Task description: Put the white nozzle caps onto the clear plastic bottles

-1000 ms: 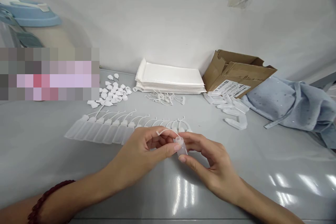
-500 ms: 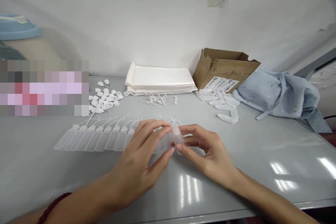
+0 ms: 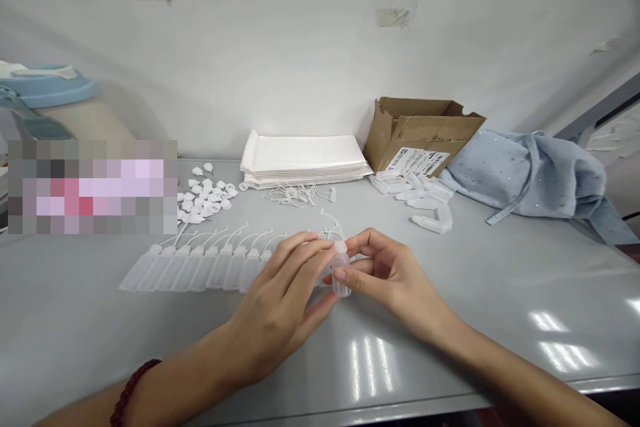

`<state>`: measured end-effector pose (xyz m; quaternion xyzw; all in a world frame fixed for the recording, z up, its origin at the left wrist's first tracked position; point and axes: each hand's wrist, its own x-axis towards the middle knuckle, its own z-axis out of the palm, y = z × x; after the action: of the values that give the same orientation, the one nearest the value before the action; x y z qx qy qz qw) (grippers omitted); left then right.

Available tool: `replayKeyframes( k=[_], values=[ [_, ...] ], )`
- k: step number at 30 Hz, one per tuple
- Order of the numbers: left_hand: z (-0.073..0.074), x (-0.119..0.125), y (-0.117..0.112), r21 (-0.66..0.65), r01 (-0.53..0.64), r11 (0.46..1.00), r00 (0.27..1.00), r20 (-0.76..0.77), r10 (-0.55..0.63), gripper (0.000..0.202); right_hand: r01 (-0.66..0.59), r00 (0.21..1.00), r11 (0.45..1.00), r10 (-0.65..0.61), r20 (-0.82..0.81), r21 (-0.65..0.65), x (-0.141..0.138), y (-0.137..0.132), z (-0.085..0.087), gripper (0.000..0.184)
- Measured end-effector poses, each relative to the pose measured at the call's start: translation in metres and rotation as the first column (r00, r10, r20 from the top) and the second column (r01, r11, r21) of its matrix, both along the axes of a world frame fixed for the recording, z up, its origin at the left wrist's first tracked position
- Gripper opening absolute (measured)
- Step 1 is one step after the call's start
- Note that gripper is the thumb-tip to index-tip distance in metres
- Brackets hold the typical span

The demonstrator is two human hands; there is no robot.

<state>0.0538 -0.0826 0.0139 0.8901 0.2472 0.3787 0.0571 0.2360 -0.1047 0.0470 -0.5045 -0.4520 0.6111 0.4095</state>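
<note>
Between my hands a small translucent plastic squeeze bottle stands upright, a white strap rising behind its neck. My right hand pinches its side with thumb and fingers. My left hand closes on it from the left, fingertips at the neck and thumb by the base. Left of my hands lies a row of similar bottles with thin straps at their necks; my left hand hides part of the row. Farther back are a pile of white pointed nozzle tips and a heap of loose strap caps.
Several loose translucent bottles lie before an open cardboard box at the back right. A blue cloth is beside them. White padded envelopes are stacked against the wall. A blue-lidded container stands far left.
My left hand has closed in on the bottle, its fingers and thumb moving right onto it. The bottle stands more upright. The camera view has shifted slightly.
</note>
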Motion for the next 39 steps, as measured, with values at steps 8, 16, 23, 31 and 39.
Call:
replayKeyframes(
  k=[8, 16, 23, 31, 39],
  values=[
    [0.002, 0.001, 0.002, -0.021, 0.004, 1.0, 0.998, 0.058, -0.003, 0.044, -0.051, 0.998, 0.999, 0.051, 0.046, -0.017, 0.005, 0.002, 0.001, 0.036],
    [0.016, 0.029, 0.022, -0.053, 0.108, 0.993, 0.993, 0.048, -0.106, 0.043, -0.019, 0.959, 0.992, -0.016, 0.282, 0.123, 0.03, 0.011, 0.014, 0.024],
    [0.023, 0.058, 0.028, -0.208, 0.011, 0.978, 0.978, -0.199, -0.053, 0.043, -0.146, 0.702, 0.943, -0.114, 0.703, 0.298, 0.054, 0.025, 0.012, 0.026],
    [0.018, 0.059, 0.028, -0.309, 0.018, 0.951, 0.912, -0.385, -0.143, 0.029, -0.271, 0.584, 0.937, -0.022, 0.812, 0.22, 0.054, 0.029, -0.005, 0.023],
    [0.017, 0.058, 0.024, -0.298, 0.004, 0.955, 0.892, -0.431, -0.138, 0.024, -0.257, 0.599, 0.946, -0.003, 0.801, 0.197, 0.055, 0.032, -0.008, 0.019]
  ],
)
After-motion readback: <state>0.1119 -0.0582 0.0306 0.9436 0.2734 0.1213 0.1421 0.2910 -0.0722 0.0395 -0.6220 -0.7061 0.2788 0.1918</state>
